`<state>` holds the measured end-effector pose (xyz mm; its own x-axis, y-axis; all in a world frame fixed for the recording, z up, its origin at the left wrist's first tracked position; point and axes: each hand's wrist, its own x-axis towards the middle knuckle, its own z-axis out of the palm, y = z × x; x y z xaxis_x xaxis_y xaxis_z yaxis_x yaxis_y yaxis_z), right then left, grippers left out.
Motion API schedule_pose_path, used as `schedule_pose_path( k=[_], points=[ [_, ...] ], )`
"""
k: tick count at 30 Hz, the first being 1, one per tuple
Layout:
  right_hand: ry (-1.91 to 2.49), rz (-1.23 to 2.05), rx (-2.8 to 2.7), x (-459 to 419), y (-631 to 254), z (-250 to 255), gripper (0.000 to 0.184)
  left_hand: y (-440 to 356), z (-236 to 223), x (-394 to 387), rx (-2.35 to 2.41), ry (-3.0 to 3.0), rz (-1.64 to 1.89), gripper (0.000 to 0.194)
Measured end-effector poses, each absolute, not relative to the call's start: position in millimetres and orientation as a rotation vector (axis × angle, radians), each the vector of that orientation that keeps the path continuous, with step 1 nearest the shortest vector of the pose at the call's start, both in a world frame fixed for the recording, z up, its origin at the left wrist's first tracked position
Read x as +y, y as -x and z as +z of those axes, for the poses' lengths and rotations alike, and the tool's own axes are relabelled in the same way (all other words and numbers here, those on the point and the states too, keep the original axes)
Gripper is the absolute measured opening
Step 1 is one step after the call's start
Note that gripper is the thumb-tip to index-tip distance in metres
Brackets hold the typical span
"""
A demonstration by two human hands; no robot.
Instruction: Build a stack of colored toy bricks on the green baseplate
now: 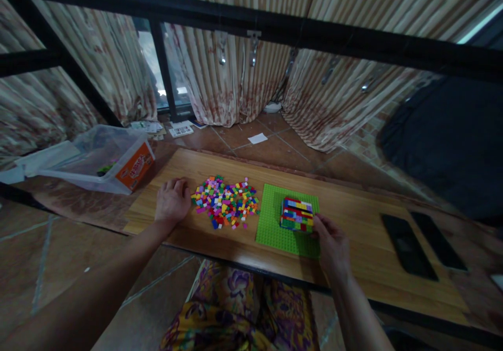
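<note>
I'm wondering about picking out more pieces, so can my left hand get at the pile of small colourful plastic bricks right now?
Probably yes: the bare left hand rests on the wooden table right beside the pile of small colourful plastic bricks, with nothing visible between them.

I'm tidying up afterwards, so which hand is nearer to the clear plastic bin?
Left. The left hand rests beside the loose bricks, near the bin; the right hand is across the green baseplate.
</note>
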<state>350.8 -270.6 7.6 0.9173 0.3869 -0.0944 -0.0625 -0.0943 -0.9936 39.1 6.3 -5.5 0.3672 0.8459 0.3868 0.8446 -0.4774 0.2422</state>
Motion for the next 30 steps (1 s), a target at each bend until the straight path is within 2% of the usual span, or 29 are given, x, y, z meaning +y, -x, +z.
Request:
schedule_pose_path(
  k=[7,17,30],
  points=[
    [1.689,0.161,-0.233,-281.5,-324.3,25.9,0.041,-40.4,-5.6,5.1,1.616,-2.580,0.731,0.034],
    [1.803,0.404,-1.059,-237.6,-236.6,17.8,0.025,-40.8,-3.6,-0.2,1.605,-2.580,0.744,0.030],
    [2.146,0.123,-1.449,-192.1,-220.0,12.5,0.022,-42.2,-3.1,-1.0,1.628,-2.556,0.723,0.030]
  ],
)
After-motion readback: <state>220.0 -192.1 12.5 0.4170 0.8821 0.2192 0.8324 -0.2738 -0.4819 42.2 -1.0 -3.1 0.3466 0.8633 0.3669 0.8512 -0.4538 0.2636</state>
